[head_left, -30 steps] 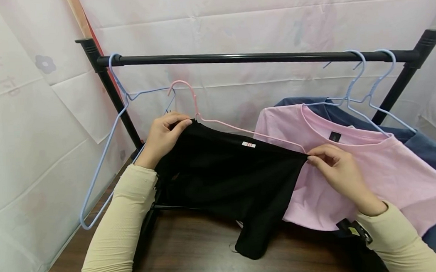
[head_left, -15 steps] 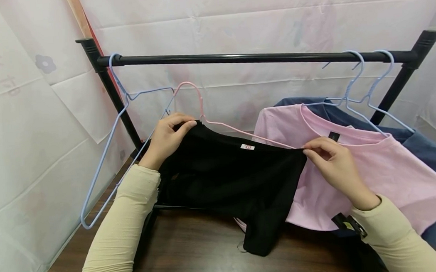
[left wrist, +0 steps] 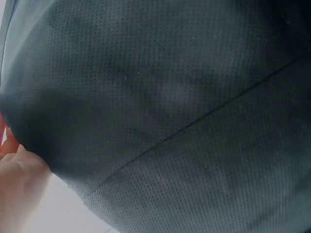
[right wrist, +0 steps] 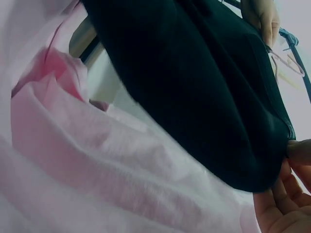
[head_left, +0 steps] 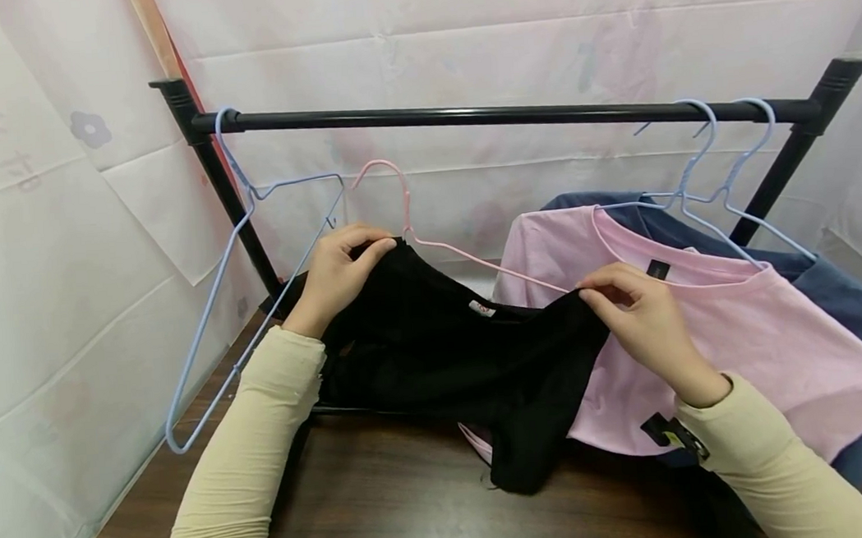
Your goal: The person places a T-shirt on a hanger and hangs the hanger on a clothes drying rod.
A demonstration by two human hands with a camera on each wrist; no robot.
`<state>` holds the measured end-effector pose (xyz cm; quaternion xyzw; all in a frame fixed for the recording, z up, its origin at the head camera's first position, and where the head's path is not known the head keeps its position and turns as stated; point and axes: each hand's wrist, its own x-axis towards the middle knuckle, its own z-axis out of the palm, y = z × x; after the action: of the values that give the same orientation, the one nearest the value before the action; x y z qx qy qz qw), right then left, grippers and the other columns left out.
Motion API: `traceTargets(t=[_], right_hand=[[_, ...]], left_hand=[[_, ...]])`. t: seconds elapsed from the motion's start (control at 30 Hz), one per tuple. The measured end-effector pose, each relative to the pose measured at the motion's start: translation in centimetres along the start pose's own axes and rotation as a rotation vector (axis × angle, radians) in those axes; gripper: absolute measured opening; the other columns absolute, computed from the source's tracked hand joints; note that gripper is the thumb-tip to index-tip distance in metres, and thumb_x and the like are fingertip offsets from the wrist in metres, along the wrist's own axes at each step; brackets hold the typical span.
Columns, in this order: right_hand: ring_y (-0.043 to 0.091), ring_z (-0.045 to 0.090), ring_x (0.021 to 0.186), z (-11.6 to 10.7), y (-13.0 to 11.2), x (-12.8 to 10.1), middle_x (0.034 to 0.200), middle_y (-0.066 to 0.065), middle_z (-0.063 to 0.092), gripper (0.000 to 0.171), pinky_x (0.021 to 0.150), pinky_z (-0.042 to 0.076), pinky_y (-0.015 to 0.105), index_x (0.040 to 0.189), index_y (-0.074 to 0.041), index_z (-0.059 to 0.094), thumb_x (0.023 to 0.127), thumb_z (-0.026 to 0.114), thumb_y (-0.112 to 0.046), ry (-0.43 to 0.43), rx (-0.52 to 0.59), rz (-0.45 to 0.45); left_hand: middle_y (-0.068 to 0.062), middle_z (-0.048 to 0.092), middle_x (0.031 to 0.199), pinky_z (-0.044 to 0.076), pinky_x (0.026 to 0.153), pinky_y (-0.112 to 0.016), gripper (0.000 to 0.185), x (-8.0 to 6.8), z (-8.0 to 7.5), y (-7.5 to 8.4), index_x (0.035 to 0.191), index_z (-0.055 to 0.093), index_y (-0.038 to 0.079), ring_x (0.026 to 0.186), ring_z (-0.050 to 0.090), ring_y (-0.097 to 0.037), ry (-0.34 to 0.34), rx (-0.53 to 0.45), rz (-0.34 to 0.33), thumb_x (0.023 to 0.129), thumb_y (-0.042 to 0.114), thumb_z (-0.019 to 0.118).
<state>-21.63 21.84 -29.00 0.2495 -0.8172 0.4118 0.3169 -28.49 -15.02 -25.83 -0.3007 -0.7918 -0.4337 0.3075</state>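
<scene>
In the left wrist view the black garment (left wrist: 165,111) fills almost the whole picture and runs past every edge, so only a sliver of the left hand (left wrist: 17,182) shows at the lower left corner and its grip cannot be made out. The right wrist view is blurred, with the right hand (right wrist: 284,204) cut off by the lower right corner. In the head view the pink hanger (head_left: 459,247) disappears inside the black garment, the blue shirt (head_left: 859,309) lies mostly behind the pink shirt (head_left: 761,339), and the small white label (head_left: 481,308) is too small to read.

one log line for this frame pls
left hand: grips black mesh garment | right hand: pinches its other end | pink wire hanger: inside garment, off black rail
</scene>
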Motion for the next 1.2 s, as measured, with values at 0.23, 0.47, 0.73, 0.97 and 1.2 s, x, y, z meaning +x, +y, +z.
traceTargets(t=[0.23,0.47,0.73,0.97,1.2], right_hand=[[-0.007,0.057,0.083,1.1,-0.5,0.2,0.090,0.009,0.069,0.011,0.074,0.047,0.005,0.094,-0.003,0.074,0.085,0.071,0.004,0.003,0.024,0.012],[-0.008,0.059,0.082,2.0,-0.8,0.3,0.089,0.012,0.069,0.010,0.074,0.048,0.006,0.092,-0.001,0.074,0.085,0.070,0.006,0.015,0.083,0.006],[-0.007,0.058,0.083,2.9,-1.1,1.0,0.089,0.007,0.070,0.009,0.076,0.047,0.006,0.092,-0.003,0.074,0.086,0.070,0.003,0.006,0.076,-0.031],[-0.005,0.058,0.082,3.5,-1.6,2.1,0.089,0.008,0.070,0.009,0.076,0.047,0.007,0.092,-0.002,0.074,0.086,0.071,0.003,-0.002,0.075,-0.041],[-0.008,0.059,0.086,3.5,-1.5,2.5,0.093,0.011,0.071,0.013,0.078,0.048,0.006,0.095,0.000,0.074,0.084,0.072,0.005,-0.046,0.081,-0.032]], left_hand=[[-0.012,0.073,0.097,0.049,0.085,-0.020,0.014,-0.1,0.9,0.2,0.098,0.076,0.003,0.092,0.065,-0.015,-0.006,-0.055,-0.029,0.092,0.012,0.068],[-0.012,0.072,0.095,0.048,0.084,-0.021,0.014,-0.2,1.5,0.4,0.097,0.076,0.002,0.091,0.064,-0.016,-0.006,-0.054,-0.034,0.091,0.013,0.069],[-0.011,0.073,0.098,0.049,0.087,-0.028,0.016,-0.2,2.0,0.5,0.100,0.076,0.004,0.095,0.065,-0.020,-0.011,-0.047,-0.052,0.092,0.015,0.069],[-0.011,0.072,0.101,0.050,0.089,-0.032,0.018,0.0,2.2,0.8,0.102,0.076,0.005,0.097,0.065,-0.021,-0.003,-0.052,-0.066,0.093,0.018,0.068],[-0.011,0.072,0.097,0.049,0.089,-0.026,0.016,0.0,2.0,0.6,0.099,0.076,0.003,0.096,0.065,-0.019,0.005,-0.063,-0.052,0.091,0.014,0.069]])
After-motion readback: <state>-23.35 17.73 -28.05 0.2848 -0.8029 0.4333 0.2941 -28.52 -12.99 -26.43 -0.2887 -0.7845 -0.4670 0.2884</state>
